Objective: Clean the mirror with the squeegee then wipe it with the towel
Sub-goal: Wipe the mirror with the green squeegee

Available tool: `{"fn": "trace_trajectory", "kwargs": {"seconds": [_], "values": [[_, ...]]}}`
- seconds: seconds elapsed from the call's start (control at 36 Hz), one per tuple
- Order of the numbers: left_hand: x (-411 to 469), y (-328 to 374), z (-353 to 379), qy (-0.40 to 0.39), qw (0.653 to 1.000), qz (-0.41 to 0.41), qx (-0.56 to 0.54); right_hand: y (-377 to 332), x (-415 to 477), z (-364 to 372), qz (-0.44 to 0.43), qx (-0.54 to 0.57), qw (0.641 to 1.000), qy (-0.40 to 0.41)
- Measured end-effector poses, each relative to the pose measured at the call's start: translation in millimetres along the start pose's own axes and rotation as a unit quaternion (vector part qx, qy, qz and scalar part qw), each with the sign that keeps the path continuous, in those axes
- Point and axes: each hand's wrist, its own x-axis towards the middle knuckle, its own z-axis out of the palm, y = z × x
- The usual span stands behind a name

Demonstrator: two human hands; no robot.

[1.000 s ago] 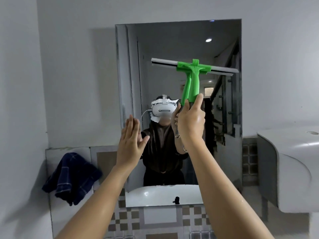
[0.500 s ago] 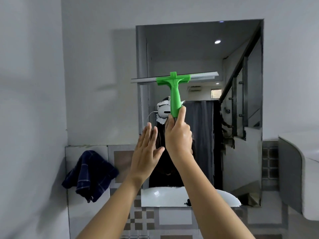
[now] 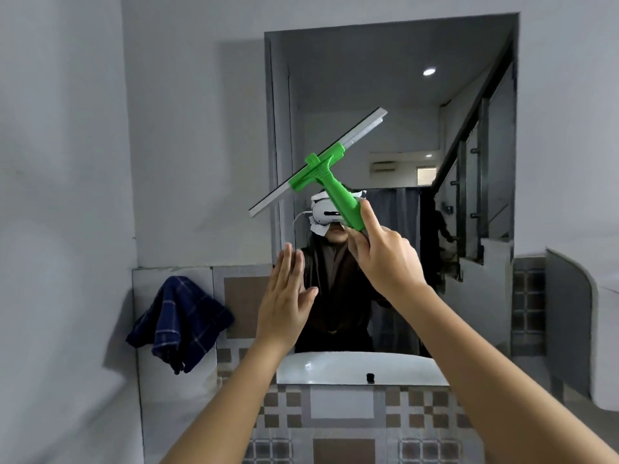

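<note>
A rectangular mirror [image 3: 395, 105] hangs on the grey wall ahead. My right hand [image 3: 385, 259] grips the lower handle of a green squeegee [image 3: 330, 177], index finger along the handle. Its grey blade is tilted, upper end to the right, lower end past the mirror's left edge. My left hand [image 3: 286, 299] is raised flat with fingers together, near the mirror's lower left part, holding nothing. A dark blue checked towel [image 3: 179, 321] hangs on the tiled ledge left of the mirror.
A white basin edge [image 3: 603, 333] juts in at the right. Below the mirror runs a brown and white tiled wall [image 3: 338, 430]. The mirror reflects a person with a headset, a staircase railing and a ceiling light.
The squeegee has come down the mirror and rotated from level to steeply tilted, its left end now low. My left hand stays raised and flat. The view has shifted slightly.
</note>
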Motion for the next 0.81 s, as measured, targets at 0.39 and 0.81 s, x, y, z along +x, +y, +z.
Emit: {"fn": "trace_trajectory", "kwargs": {"seconds": [0.39,0.81], "values": [[-7,26,35,0.065,0.988,-0.138,0.011,85,37,-70,-0.147,-0.113,0.982,-0.031],[-5,32,42,0.112,0.981,-0.158,-0.012,175,15,-140,-0.092,-0.105,0.989,-0.05]]}}
